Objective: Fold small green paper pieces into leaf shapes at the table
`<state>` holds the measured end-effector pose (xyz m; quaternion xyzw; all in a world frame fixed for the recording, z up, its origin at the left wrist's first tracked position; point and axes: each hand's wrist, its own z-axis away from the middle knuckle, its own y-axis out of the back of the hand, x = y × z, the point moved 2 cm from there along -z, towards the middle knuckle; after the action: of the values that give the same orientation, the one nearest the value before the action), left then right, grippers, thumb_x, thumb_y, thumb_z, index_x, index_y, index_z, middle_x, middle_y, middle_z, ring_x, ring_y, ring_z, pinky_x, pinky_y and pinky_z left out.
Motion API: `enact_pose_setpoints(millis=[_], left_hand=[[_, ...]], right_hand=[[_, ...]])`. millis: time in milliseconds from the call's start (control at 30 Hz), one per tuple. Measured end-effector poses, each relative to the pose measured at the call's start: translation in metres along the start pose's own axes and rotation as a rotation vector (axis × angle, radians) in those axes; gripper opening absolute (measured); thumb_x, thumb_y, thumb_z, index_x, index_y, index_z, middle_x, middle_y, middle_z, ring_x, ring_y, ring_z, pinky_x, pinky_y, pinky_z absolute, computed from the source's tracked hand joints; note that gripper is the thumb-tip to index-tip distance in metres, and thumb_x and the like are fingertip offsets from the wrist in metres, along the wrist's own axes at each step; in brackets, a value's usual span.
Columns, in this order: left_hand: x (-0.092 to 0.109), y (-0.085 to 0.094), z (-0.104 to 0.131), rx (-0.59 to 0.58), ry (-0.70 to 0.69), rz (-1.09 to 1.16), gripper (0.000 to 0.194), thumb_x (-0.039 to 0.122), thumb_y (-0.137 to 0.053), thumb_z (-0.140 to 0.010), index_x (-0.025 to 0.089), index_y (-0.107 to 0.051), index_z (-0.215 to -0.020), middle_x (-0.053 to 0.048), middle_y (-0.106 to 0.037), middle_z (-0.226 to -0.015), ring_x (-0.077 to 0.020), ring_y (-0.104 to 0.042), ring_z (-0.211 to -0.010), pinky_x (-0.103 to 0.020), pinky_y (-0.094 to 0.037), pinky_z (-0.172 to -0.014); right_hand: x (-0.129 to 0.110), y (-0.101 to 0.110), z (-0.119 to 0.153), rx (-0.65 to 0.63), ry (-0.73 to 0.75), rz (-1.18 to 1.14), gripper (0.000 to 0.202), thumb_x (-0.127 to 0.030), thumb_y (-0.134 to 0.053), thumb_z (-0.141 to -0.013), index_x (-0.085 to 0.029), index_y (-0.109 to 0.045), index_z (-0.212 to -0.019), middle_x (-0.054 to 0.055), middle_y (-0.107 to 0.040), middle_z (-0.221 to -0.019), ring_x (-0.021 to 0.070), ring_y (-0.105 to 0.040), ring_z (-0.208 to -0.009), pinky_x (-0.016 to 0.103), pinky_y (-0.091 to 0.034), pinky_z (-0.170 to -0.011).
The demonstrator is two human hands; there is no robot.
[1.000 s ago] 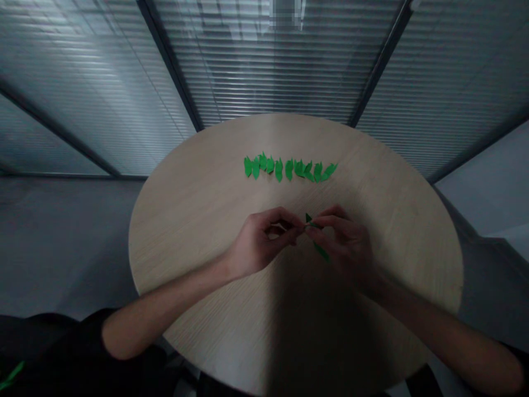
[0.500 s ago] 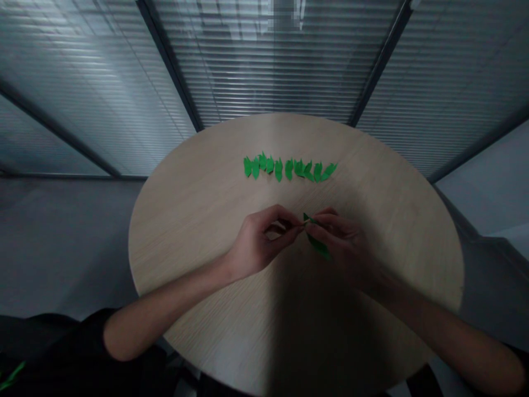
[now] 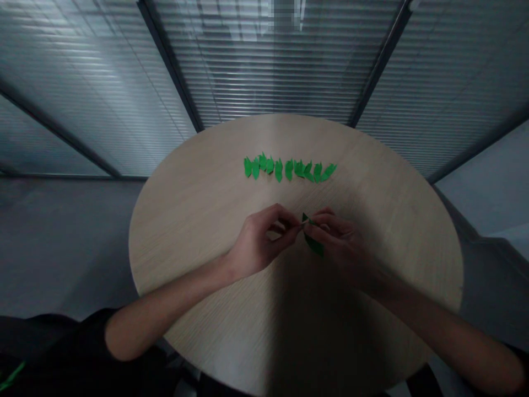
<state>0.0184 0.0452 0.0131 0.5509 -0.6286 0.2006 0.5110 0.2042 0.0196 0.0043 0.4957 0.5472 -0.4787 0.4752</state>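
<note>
Over the middle of the table, my left hand (image 3: 261, 240) and my right hand (image 3: 345, 242) meet, fingertips nearly touching. Between them is a dark green paper leaf (image 3: 314, 245), its pointed tip up and its wider part hanging below the fingers. Thumb and fingertips of my left hand pinch the leaf's left edge. My right hand is closed on it from the right, covering part of it. Beyond my hands, several bright green paper leaves (image 3: 279, 170) lie in an uneven row, some overlapping.
The oval wooden table (image 3: 177, 220) has a dark shadow across its near right part. Glass panels with blinds (image 3: 276, 71) stand right behind its far edge. A green strip (image 3: 12, 376) shows at the lower left against dark clothing.
The paper leaf has turned slightly between my fingers, its lower end shifting left. Both hands stay almost in place, and the row of leaves is unchanged.
</note>
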Motion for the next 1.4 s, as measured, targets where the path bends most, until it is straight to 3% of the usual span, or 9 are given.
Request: enact_pose_setpoints(millis=[167, 300, 600, 733, 867, 1200, 1400], left_hand=[[-0.005, 0.002, -0.003, 0.046, 0.038, -0.014, 0.002, 0.019, -0.067, -0.094, 0.016, -0.067, -0.094, -0.002, -0.071, -0.087, -0.0116, -0.068, -0.076, -0.021, -0.058, -0.066], [-0.007, 0.004, -0.004, 0.065, 0.037, -0.043, 0.003, 0.02, -0.066, -0.095, 0.017, -0.066, -0.096, -0.003, -0.071, -0.089, -0.0128, -0.068, -0.078, -0.023, -0.058, -0.065], [-0.006, 0.008, -0.006, 0.046, -0.114, -0.197, 0.004, 0.016, -0.065, -0.096, 0.017, -0.067, -0.1, -0.003, -0.07, -0.092, -0.0118, -0.067, -0.08, -0.021, -0.057, -0.067], [-0.011, 0.01, -0.009, 0.025, -0.102, -0.241, 0.009, 0.021, -0.065, -0.098, 0.017, -0.069, -0.105, -0.005, -0.07, -0.095, -0.0129, -0.066, -0.08, -0.023, -0.057, -0.068], [-0.02, 0.01, -0.012, 0.0, 0.001, -0.234, 0.016, 0.028, -0.067, -0.099, 0.017, -0.07, -0.11, -0.004, -0.071, -0.092, -0.0125, -0.065, -0.075, -0.022, -0.054, -0.064], [-0.04, 0.005, -0.02, -0.075, 0.049, -0.243, 0.013, 0.026, -0.067, -0.096, 0.015, -0.072, -0.092, -0.003, -0.065, -0.083, -0.0116, -0.056, -0.067, -0.023, -0.045, -0.06], [-0.049, 0.008, -0.027, -0.062, 0.04, -0.384, 0.014, 0.028, -0.067, -0.098, 0.016, -0.073, -0.096, -0.004, -0.069, -0.086, -0.0141, -0.059, -0.069, -0.026, -0.045, -0.064]], right_hand=[[0.001, -0.001, -0.001, -0.053, -0.074, -0.02, 0.015, -0.038, -0.079, -0.084, -0.025, -0.078, -0.091, 0.001, -0.067, -0.089, 0.0149, -0.064, -0.077, 0.028, -0.053, -0.068], [0.002, 0.003, -0.002, -0.042, -0.073, 0.059, 0.015, -0.038, -0.078, -0.084, -0.024, -0.076, -0.087, 0.001, -0.068, -0.088, 0.0156, -0.065, -0.077, 0.029, -0.053, -0.07], [0.011, 0.007, -0.008, -0.019, -0.092, 0.141, 0.022, -0.043, -0.076, -0.085, -0.021, -0.078, -0.09, 0.002, -0.073, -0.084, 0.0169, -0.065, -0.075, 0.03, -0.052, -0.069], [0.014, 0.01, -0.012, -0.002, -0.043, 0.197, 0.021, -0.041, -0.076, -0.086, -0.021, -0.079, -0.09, 0.004, -0.076, -0.086, 0.0184, -0.068, -0.079, 0.031, -0.054, -0.071], [0.02, 0.013, -0.018, 0.002, -0.009, 0.241, 0.021, -0.04, -0.075, -0.087, -0.02, -0.078, -0.09, 0.004, -0.077, -0.089, 0.0188, -0.069, -0.081, 0.032, -0.055, -0.075], [0.035, 0.013, -0.031, -0.087, 0.093, 0.333, 0.021, -0.038, -0.07, -0.09, -0.018, -0.078, -0.094, 0.004, -0.076, -0.087, 0.0186, -0.068, -0.078, 0.031, -0.053, -0.073], [0.043, 0.014, -0.043, -0.052, 0.245, 0.675, 0.017, -0.032, -0.066, -0.093, -0.018, -0.075, -0.091, 0.003, -0.068, -0.078, 0.0168, -0.058, -0.069, 0.03, -0.045, -0.068]])
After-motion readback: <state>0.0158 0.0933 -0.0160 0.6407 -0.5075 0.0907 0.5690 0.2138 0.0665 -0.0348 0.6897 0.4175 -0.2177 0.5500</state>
